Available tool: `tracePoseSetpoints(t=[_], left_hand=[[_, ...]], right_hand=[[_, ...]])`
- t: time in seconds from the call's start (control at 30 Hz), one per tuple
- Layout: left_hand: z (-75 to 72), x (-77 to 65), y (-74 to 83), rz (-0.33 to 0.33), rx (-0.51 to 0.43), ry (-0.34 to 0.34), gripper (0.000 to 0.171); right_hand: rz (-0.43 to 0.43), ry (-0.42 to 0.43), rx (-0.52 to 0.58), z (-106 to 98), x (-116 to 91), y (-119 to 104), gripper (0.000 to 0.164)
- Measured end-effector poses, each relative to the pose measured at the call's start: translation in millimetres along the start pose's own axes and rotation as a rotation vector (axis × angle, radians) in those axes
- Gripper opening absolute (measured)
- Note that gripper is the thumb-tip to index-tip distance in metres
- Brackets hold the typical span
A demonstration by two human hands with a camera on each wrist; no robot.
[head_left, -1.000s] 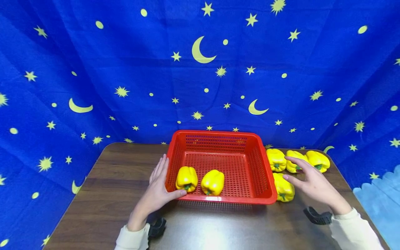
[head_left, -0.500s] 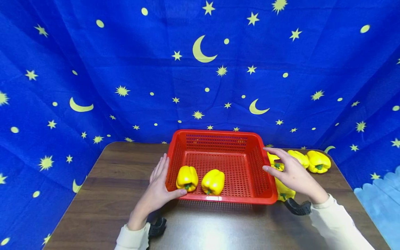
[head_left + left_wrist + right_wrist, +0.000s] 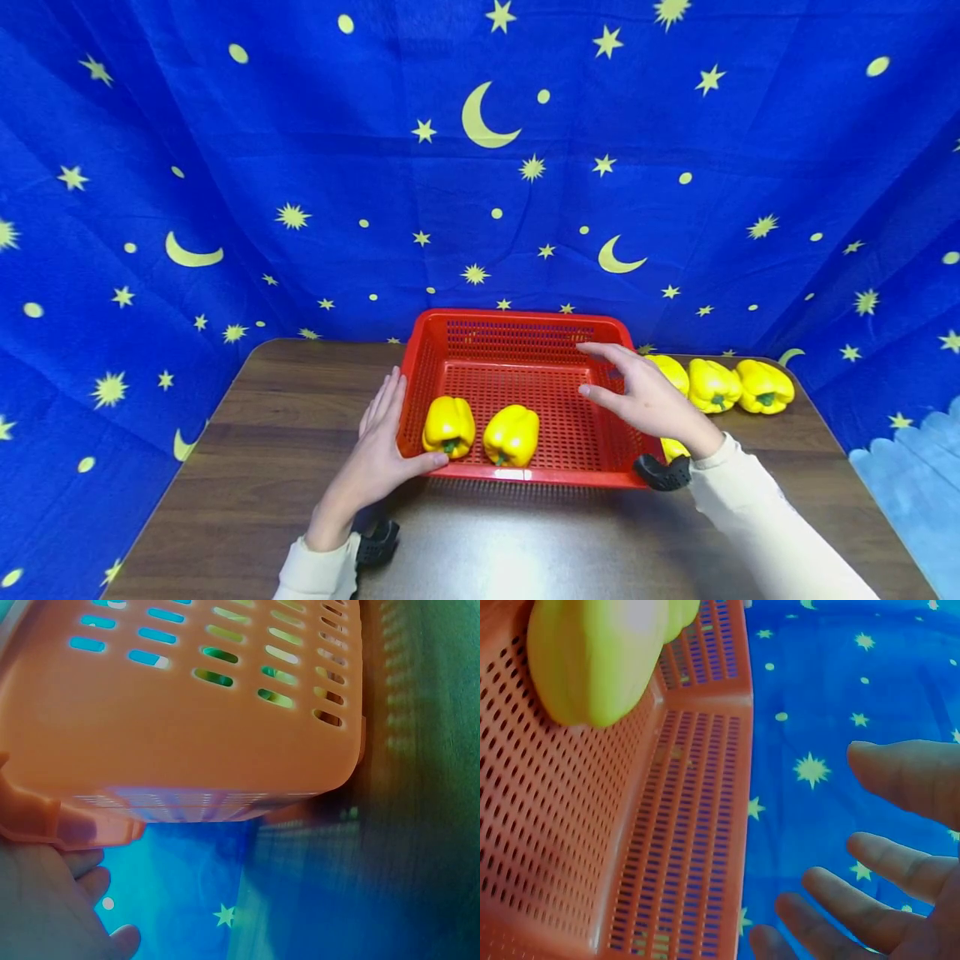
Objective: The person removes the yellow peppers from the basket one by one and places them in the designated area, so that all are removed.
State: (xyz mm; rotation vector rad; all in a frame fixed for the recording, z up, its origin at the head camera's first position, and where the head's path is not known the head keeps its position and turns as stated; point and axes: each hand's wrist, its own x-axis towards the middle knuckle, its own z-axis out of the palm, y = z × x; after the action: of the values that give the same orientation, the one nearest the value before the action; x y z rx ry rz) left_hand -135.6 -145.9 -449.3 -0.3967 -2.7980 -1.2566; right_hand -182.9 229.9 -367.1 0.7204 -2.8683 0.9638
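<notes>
A red plastic basket (image 3: pixel 517 476) with slotted walls stands on the table; two yellow bell peppers lie inside near its front, a left pepper (image 3: pixel 448 427) and a right pepper (image 3: pixel 512 437). My left hand (image 3: pixel 380 454) rests at the basket's left front corner, thumb along the front rim and fingers stretched along the left side. Over the basket's right part is my right hand (image 3: pixel 645 396), holding nothing, fingers spread and thumb apart. In the right wrist view, those fingers (image 3: pixel 866 907) show against the cloth, with a pepper (image 3: pixel 596 660) inside the basket.
Several more yellow peppers (image 3: pixel 714 386) sit on the table right of the basket, one mostly hidden behind my right wrist. A blue cloth (image 3: pixel 330 150) with stars and moons hangs behind the wooden table (image 3: pixel 262 450). Black wrist mounts (image 3: pixel 663 472) show below the hands.
My right hand has moved left from beside the peppers on the right, across the basket's right rim, to above its inside. The left hand, basket and peppers have stayed put.
</notes>
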Motion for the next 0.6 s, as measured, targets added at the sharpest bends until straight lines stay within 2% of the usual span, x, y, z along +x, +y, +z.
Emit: tracePoseSetpoints(t=[0.3,0.6], left_hand=[[0.5,0.7,-0.6,-0.008,0.003,-0.002,0.119],[0.2,1.2,-0.4,-0.015,0.001,-0.002,0.12]], right_hand=[[-0.026,-0.087,0.118,16.1,24.5,-7.6,0.052],[-0.027,-0.327,0.154,33.0,45.3,-10.3,0.062]])
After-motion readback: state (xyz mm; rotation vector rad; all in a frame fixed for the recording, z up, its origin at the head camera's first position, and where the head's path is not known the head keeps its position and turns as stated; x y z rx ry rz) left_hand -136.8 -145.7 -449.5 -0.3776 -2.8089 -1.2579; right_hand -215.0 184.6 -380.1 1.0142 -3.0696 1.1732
